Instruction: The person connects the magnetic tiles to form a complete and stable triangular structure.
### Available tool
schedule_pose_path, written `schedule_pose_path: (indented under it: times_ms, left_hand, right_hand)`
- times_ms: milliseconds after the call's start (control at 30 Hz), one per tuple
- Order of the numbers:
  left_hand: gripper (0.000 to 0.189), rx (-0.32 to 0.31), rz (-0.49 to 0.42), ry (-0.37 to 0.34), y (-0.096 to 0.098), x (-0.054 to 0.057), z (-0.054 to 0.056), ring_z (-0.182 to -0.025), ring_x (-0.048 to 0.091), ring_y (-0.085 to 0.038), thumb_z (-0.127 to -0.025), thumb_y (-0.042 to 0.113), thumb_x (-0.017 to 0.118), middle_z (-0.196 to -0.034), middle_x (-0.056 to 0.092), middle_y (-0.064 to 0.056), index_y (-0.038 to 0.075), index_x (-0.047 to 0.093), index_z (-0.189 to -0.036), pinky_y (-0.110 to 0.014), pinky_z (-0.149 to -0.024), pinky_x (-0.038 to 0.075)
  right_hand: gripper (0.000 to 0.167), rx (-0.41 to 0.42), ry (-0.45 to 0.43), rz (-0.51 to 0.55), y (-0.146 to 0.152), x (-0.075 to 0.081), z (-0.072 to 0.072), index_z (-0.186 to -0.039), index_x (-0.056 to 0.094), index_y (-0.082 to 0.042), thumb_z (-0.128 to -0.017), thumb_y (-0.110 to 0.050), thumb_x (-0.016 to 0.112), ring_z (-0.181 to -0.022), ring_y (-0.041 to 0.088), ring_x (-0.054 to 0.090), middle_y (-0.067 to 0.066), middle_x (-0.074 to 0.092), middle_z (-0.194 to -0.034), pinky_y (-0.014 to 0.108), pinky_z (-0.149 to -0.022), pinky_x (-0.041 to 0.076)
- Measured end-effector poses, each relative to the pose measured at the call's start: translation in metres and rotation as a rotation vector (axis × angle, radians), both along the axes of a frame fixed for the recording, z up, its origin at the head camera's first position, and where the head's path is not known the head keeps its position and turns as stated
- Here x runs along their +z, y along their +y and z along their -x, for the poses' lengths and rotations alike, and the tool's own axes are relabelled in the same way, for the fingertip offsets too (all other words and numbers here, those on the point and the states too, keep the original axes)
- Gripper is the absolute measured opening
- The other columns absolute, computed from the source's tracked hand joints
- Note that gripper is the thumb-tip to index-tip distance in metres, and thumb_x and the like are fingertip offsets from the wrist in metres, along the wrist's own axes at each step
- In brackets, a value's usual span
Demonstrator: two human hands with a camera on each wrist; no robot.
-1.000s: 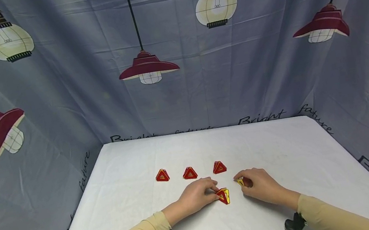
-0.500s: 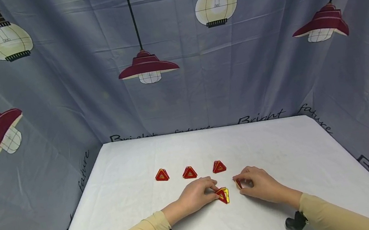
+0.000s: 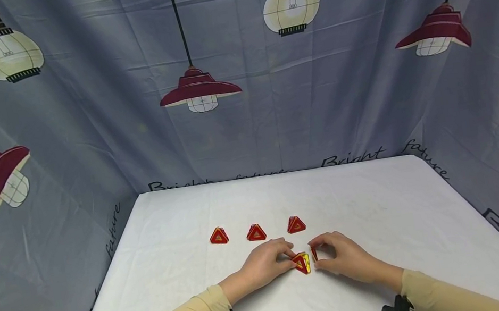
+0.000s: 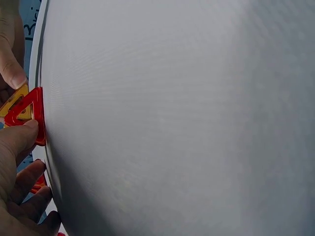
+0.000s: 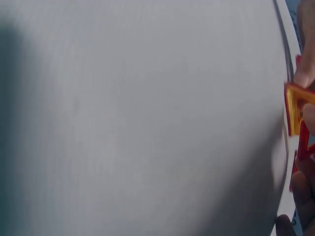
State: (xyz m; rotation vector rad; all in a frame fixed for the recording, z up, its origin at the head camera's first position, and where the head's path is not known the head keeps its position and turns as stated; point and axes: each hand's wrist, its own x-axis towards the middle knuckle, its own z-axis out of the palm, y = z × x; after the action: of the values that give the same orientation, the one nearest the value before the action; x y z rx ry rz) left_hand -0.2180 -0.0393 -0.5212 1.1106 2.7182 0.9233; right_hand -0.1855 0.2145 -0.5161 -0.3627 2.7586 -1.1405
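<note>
My left hand (image 3: pixel 266 265) pinches a partly joined piece of red and yellow triangular magnetic tiles (image 3: pixel 300 262), standing on the white tabletop. Close by on the right, my right hand (image 3: pixel 349 258) holds a red triangular tile (image 3: pixel 314 254) edge-on between thumb and index finger. A narrow gap separates the two in the head view. In the left wrist view, a red triangle frame (image 4: pixel 40 110) overlaps a yellow one (image 4: pixel 22 104) at my left thumb. The right wrist view shows a yellow tile (image 5: pixel 294 114) and a red triangle (image 5: pixel 303 147), both cut by the frame edge.
Behind my hands stand three small red pyramids of tiles, the left one (image 3: pixel 218 236), the middle one (image 3: pixel 256 232) and the right one (image 3: pixel 296 224). They rest on the white table (image 3: pixel 181 214). A grey curtain (image 3: pixel 247 139) with printed lamps surrounds the table.
My right hand has moved left toward the piece in my left hand, and its tile has turned from showing some yellow to red edge-on. The left hand stays put.
</note>
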Motion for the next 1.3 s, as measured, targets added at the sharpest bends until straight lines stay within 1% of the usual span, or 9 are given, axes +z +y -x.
schedule_pose_path:
  times_ms: [100, 233, 467, 567, 800, 1100, 1233, 1300]
  left_hand:
    - [0.015, 0.006, 0.005, -0.007, 0.0, -0.001, 0.0, -0.121, 0.062, -0.01, -0.092, 0.024, 0.079, -0.127, 0.07, 0.004, 0.018, 0.079, -0.105, -0.029, -0.1, 0.049]
    - [0.015, 0.013, 0.015, -0.019, 0.0, -0.001, 0.001, -0.123, 0.061, -0.009, -0.093, 0.026, 0.078, -0.128, 0.069, 0.005, 0.018, 0.079, -0.106, -0.028, -0.102, 0.048]
    - [0.016, 0.017, 0.02, -0.02, 0.0, 0.001, 0.0, -0.124, 0.06, -0.01, -0.093, 0.026, 0.078, -0.128, 0.069, 0.006, 0.018, 0.079, -0.106, -0.029, -0.103, 0.048]
    - [0.016, 0.016, 0.02, -0.016, 0.001, 0.001, 0.0, -0.124, 0.06, -0.01, -0.093, 0.026, 0.078, -0.128, 0.069, 0.006, 0.018, 0.079, -0.106, -0.029, -0.102, 0.048]
    - [0.014, 0.012, 0.013, -0.01, 0.0, 0.0, 0.001, -0.125, 0.06, -0.012, -0.092, 0.026, 0.079, -0.128, 0.069, 0.005, 0.018, 0.079, -0.105, -0.031, -0.103, 0.048]
    - [0.014, 0.015, 0.018, -0.016, 0.0, 0.0, 0.002, -0.125, 0.059, -0.011, -0.092, 0.025, 0.079, -0.128, 0.069, 0.006, 0.019, 0.079, -0.105, -0.03, -0.103, 0.048]
    - [0.014, 0.012, 0.018, -0.01, 0.0, 0.001, 0.001, -0.123, 0.06, -0.01, -0.092, 0.025, 0.079, -0.127, 0.069, 0.005, 0.019, 0.079, -0.105, -0.029, -0.101, 0.049]
    - [0.014, 0.012, 0.018, -0.01, 0.0, 0.001, 0.0, -0.123, 0.061, -0.01, -0.092, 0.025, 0.079, -0.127, 0.069, 0.005, 0.019, 0.079, -0.104, -0.029, -0.101, 0.049]
  right_hand:
    - [0.043, -0.002, 0.004, 0.01, -0.005, 0.0, -0.003, -0.12, 0.07, -0.023, -0.082, -0.029, 0.088, -0.108, 0.014, 0.055, -0.012, 0.062, -0.112, 0.046, -0.096, 0.047]
    - [0.042, -0.004, 0.034, -0.001, -0.009, -0.001, -0.006, -0.118, 0.07, -0.025, -0.081, -0.027, 0.089, -0.106, 0.013, 0.056, -0.013, 0.062, -0.109, 0.044, -0.094, 0.048]
    - [0.041, 0.011, 0.129, -0.034, -0.015, -0.006, -0.01, -0.117, 0.07, -0.026, -0.08, -0.03, 0.089, -0.102, 0.01, 0.057, -0.018, 0.064, -0.106, 0.037, -0.088, 0.049]
    - [0.041, 0.014, 0.151, -0.043, -0.017, -0.007, -0.011, -0.117, 0.071, -0.026, -0.081, -0.031, 0.089, -0.104, 0.01, 0.057, -0.018, 0.065, -0.108, 0.038, -0.089, 0.049]
    - [0.039, 0.008, 0.17, -0.046, -0.019, -0.005, -0.012, -0.117, 0.071, -0.025, -0.082, -0.03, 0.088, -0.106, 0.01, 0.06, -0.018, 0.067, -0.11, 0.041, -0.091, 0.05]
    - [0.031, -0.046, 0.155, -0.027, -0.023, -0.006, -0.011, -0.108, 0.073, -0.027, -0.082, -0.027, 0.088, -0.102, 0.01, 0.059, -0.021, 0.067, -0.102, 0.042, -0.089, 0.048]
    - [0.032, -0.043, 0.15, -0.029, -0.023, -0.007, -0.011, -0.108, 0.073, -0.027, -0.081, -0.028, 0.089, -0.103, 0.01, 0.059, -0.02, 0.067, -0.102, 0.043, -0.091, 0.048]
    - [0.035, -0.034, 0.164, -0.05, -0.023, -0.007, -0.011, -0.11, 0.073, -0.026, -0.079, -0.03, 0.09, -0.104, 0.012, 0.058, -0.018, 0.067, -0.105, 0.044, -0.091, 0.047]
